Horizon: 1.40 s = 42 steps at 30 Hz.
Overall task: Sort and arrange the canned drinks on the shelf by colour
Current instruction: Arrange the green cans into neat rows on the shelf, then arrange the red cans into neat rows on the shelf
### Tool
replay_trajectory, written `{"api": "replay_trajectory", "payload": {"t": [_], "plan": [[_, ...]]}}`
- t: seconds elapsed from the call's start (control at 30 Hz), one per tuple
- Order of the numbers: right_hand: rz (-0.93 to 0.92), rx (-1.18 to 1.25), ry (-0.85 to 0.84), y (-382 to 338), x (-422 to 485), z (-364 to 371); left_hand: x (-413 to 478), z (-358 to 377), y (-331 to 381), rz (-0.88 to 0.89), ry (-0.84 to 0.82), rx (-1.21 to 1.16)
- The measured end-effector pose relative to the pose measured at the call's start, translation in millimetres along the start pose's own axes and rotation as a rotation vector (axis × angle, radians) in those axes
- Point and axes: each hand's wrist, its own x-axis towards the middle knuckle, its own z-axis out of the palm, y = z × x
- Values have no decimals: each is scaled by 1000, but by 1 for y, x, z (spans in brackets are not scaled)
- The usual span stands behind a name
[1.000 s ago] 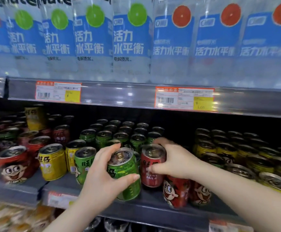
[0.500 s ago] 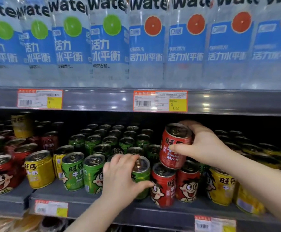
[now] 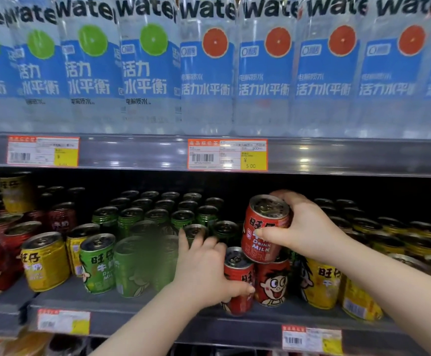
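I see the right hand (image 3: 304,227) wrapped round a raised red can (image 3: 265,227), tilted, above the front row. Left hand (image 3: 204,268) curls round a front red can (image 3: 237,278) standing on the shelf (image 3: 158,319). Green cans (image 3: 97,263) left, yellow cans (image 3: 322,283) right. Water bottles (image 3: 209,73) on the tier above.

The bottles (image 3: 147,73) along the top read "water" and 活力水平衡. The orange price tag (image 3: 227,154) below them shows ¥ 5.00 and 500ml. The red can (image 3: 263,227) in your right hand (image 3: 309,227) reads 旺仔 and DRINK MILK; the green can (image 3: 97,263) reads 旺仔 牛奶 DRINK MILK.
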Motion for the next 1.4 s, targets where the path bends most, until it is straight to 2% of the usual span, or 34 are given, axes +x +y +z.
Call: {"api": "replay_trajectory", "payload": {"t": [0.07,0.13,0.33,0.43,0.5,0.6,0.87,1.17,1.4], "plan": [[17,34,4,2,-4,-3,-1,1,0,-13,16,-75],[17,74,25,2,-7,-5,-6,2,1,-28,99,-230],[-8,339,154,-16,-16,-19,-37,-19,6,-95,368,-947],[-21,457,101,-28,-21,-16,-59,-30,-1,-172,496,-1082],[-59,395,62,-33,-25,-4,-74,-36,-13,-255,582,-1140],[-97,357,-28,-47,-30,24,-102,-45,-40,-367,653,-1088],[-208,358,-314,-137,-35,114,-194,-53,-130,-594,659,-993],[-340,343,-449,-300,-39,251,-315,-92,-279,-762,698,-898],[-298,291,-458,-382,-25,346,-388,-118,-364,-802,715,-857]]}}
